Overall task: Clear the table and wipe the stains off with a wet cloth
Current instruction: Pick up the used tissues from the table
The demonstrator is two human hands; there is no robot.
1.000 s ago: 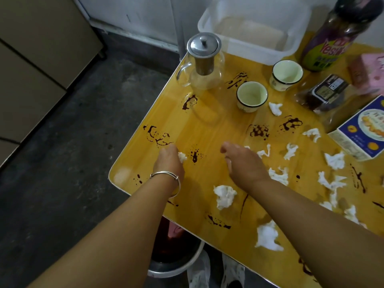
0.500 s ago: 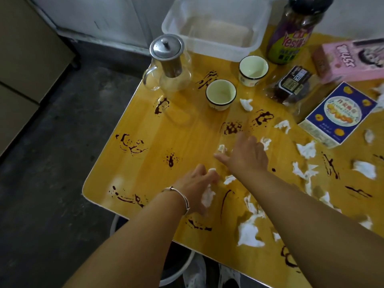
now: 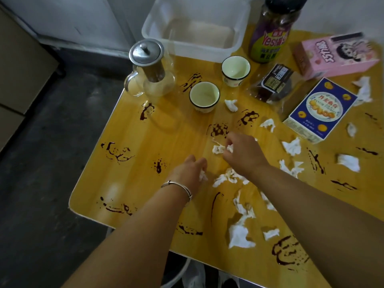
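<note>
The crumpled white paper scraps (image 3: 239, 235) are judged light, soft and pinchable anywhere. One is gripped by the left hand (image 3: 190, 171), another pinched by the right hand (image 3: 243, 153).

Dark brown stains (image 3: 218, 129) streak a yellow wood-grain table (image 3: 128, 183) littered with white tissue scraps (image 3: 239, 235), beside 2 pale green cups (image 3: 204, 96) with dark rims, a pink box (image 3: 336, 55) and a blue-and-yellow box (image 3: 320, 113).
</note>
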